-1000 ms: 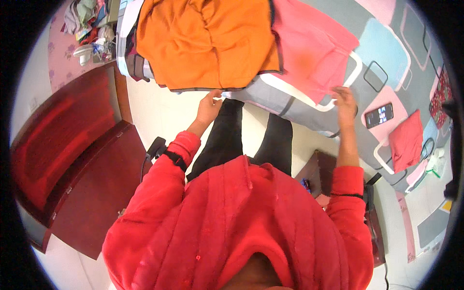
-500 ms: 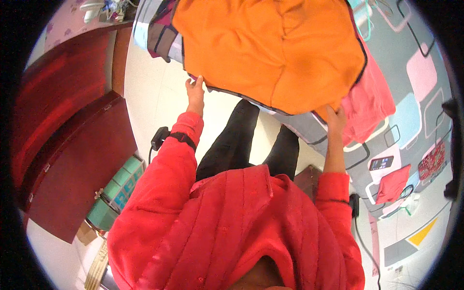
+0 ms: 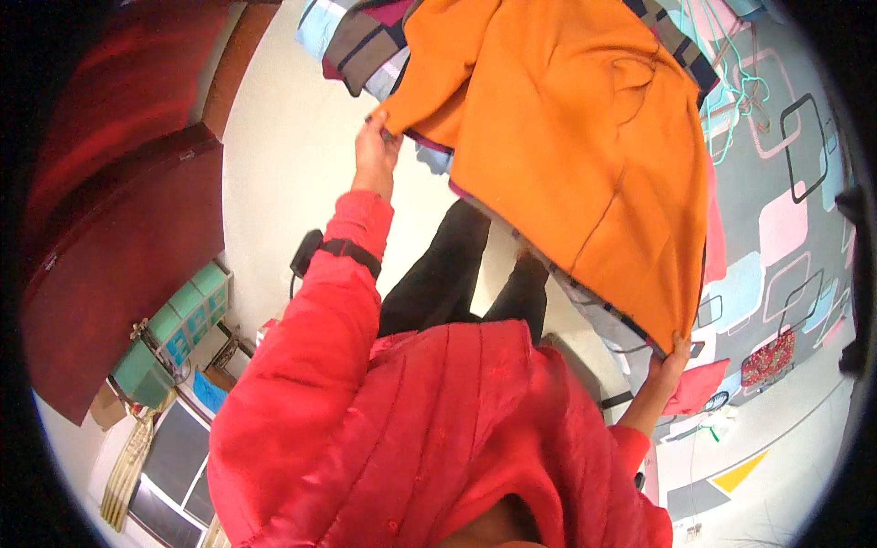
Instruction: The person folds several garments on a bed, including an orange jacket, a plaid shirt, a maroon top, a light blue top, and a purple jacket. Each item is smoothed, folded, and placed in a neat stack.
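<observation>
A large orange garment [image 3: 566, 137] with a dark edge spreads across the top of the view, its far end cut off by the frame. Brown-and-black checked cloth shows beyond it at the upper left and along its upper right side. My left hand [image 3: 375, 157] is closed on the left edge, fingers pinching the cloth. Farther right and nearer to me, my right hand [image 3: 670, 361] grips the lower right corner. Between my two hands the near edge runs slantwise, with my black-trousered legs beneath it.
A bed with a grey, pink and blue patterned cover [image 3: 786, 219] lies to the right. On it are teal hangers [image 3: 731, 87], a red folded cloth [image 3: 699, 385] and a red patterned pouch [image 3: 767, 356]. Dark red furniture [image 3: 119, 265] and green boxes [image 3: 174, 320] stand at left.
My right hand has moved nearer to me and slightly right, drawing the garment's corner along. The near edge now slants more steeply, and more checked cloth shows at the upper right.
</observation>
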`<state>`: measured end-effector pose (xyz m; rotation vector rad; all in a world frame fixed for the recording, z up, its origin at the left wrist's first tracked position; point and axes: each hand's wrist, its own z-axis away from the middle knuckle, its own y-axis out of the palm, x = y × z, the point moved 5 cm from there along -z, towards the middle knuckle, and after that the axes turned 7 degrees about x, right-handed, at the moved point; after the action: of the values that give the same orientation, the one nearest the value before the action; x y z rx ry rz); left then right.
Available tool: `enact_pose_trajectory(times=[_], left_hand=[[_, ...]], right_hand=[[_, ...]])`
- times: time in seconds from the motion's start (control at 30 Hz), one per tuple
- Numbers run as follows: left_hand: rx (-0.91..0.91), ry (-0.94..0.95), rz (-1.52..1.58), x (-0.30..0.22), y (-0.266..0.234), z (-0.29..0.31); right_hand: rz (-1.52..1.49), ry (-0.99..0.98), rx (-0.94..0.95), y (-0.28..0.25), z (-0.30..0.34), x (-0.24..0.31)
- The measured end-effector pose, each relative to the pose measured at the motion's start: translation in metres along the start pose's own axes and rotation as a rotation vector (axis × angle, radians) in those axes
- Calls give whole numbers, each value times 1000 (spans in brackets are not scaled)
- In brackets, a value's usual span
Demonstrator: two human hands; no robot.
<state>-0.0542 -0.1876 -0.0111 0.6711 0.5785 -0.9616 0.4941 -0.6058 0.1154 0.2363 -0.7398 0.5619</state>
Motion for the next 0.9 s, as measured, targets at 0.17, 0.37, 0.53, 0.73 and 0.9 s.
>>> enact_pose_trajectory(times=[0.17,0.37,0.53,0.73,0.9], left_hand=[[-60,207,-197,-62,6,-10],[88,418,-95,-129,13,-26],[138,572,-1124,-29,43,40],[667,602,-1305,120,81,115],[579,563,-1375,155,72,102]], right_hand=[[54,-15,-57,-5,-9,12],[203,47,-60,-10,-17,7],[215,89,-59,-12,-27,-13],[213,99,3,-16,-30,-31],[284,86,26,-20,-31,-41]])
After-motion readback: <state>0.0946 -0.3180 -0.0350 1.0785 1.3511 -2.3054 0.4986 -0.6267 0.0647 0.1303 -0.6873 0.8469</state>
